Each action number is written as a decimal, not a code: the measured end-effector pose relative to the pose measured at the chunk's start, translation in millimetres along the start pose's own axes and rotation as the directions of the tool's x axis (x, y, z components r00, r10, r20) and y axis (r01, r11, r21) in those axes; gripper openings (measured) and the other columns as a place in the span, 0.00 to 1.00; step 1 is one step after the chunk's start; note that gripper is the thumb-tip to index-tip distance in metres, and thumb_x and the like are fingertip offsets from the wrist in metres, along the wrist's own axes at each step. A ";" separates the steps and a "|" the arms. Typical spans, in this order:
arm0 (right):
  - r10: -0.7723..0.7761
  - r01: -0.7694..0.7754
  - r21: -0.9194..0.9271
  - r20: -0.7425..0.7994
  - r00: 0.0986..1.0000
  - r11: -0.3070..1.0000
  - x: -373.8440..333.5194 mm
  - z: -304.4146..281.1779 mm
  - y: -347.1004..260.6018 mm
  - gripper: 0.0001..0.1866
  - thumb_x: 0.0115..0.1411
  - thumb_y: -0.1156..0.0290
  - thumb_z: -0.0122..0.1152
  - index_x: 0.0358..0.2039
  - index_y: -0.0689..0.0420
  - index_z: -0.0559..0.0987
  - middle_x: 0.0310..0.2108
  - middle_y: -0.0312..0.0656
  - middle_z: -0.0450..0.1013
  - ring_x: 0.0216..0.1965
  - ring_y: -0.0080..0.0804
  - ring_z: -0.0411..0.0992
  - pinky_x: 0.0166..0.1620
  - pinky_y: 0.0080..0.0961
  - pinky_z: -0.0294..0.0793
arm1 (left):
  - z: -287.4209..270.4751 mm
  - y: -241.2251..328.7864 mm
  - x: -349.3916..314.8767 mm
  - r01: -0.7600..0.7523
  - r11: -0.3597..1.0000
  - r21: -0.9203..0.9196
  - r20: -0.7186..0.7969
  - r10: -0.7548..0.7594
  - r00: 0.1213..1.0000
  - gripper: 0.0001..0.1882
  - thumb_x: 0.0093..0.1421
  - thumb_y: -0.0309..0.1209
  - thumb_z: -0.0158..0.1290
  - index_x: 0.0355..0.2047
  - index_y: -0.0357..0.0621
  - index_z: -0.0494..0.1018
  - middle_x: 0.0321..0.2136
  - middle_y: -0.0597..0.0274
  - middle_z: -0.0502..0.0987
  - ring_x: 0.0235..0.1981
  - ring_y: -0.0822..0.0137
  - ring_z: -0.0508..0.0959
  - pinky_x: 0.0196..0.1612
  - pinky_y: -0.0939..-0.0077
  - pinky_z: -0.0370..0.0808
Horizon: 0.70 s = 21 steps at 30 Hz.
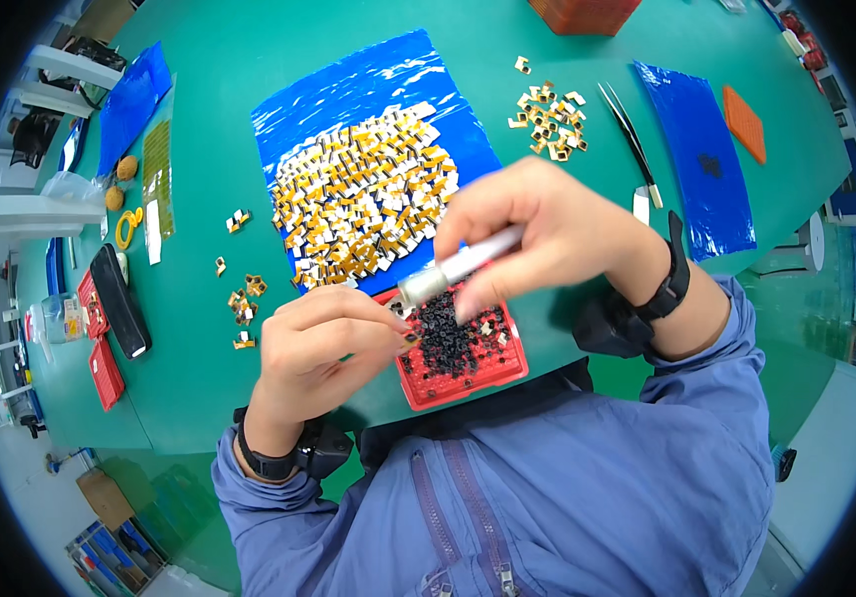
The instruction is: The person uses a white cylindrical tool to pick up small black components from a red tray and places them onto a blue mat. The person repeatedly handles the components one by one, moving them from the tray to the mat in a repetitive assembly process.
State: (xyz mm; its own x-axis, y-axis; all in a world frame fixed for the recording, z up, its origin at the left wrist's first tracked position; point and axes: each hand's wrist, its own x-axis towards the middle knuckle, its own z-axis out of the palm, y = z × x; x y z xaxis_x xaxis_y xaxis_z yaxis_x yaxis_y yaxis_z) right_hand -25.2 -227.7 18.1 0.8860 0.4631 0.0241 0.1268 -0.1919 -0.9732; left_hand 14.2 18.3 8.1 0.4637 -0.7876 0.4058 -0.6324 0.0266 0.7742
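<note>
Head view: I am seeing the silver pen-shaped tool (460,265) being gripped in the right hand (547,234), its tip angling down-left toward the left hand (323,343). Left fingers are pinching shut on something too small to tell, just above the red tray (463,373) of black parts. Behind, yellow-and-white components (363,194) are lying heaped on a blue sheet (348,85); tweezers (629,139) are resting well apart on the green table (219,149).

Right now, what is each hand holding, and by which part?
The right hand grips a silver pen-like tool along its upper barrel. The left hand pinches something tiny at the tool's tip; its fingers hide what it is.
</note>
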 end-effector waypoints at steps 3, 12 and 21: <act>-0.181 0.196 -0.162 0.098 0.979 0.967 -0.2 13.9 5.6 0.17 0.40 0.65 0.75 0.30 0.56 0.79 0.26 0.38 0.76 0.25 0.33 0.74 0.27 0.23 0.71 | 3.9 -2.9 -1.7 0.079 0.995 -0.068 0.035 -0.077 0.996 0.09 0.43 0.17 0.60 0.26 0.40 0.76 0.24 0.61 0.77 0.25 0.65 0.78 0.28 0.75 0.73; -0.271 0.262 -0.241 -0.003 0.963 0.935 2.0 24.1 11.5 0.04 0.50 0.73 0.62 0.28 0.56 0.78 0.21 0.39 0.71 0.21 0.35 0.70 0.25 0.27 0.68 | 0.9 -2.0 0.0 0.244 0.968 -0.065 0.024 -0.243 0.970 0.10 0.46 0.21 0.60 0.32 0.38 0.77 0.29 0.59 0.79 0.30 0.66 0.79 0.34 0.76 0.74; -0.138 -0.166 -0.636 -0.400 0.906 0.754 -8.7 -23.2 -3.6 0.05 0.48 0.72 0.57 0.25 0.60 0.77 0.17 0.47 0.69 0.20 0.42 0.69 0.25 0.32 0.67 | -94.1 -43.3 -39.8 0.667 0.618 0.416 -0.550 -0.413 0.726 0.08 0.55 0.27 0.56 0.34 0.37 0.75 0.29 0.65 0.75 0.32 0.75 0.74 0.36 0.81 0.70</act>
State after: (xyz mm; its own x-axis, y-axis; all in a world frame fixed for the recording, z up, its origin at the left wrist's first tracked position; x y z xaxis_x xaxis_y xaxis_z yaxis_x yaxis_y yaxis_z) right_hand -23.1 -251.2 26.7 0.9636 0.1004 0.2478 0.2326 -0.7717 -0.5920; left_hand 81.5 106.4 4.0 0.9391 -0.2439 0.2419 -0.3397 -0.7649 0.5473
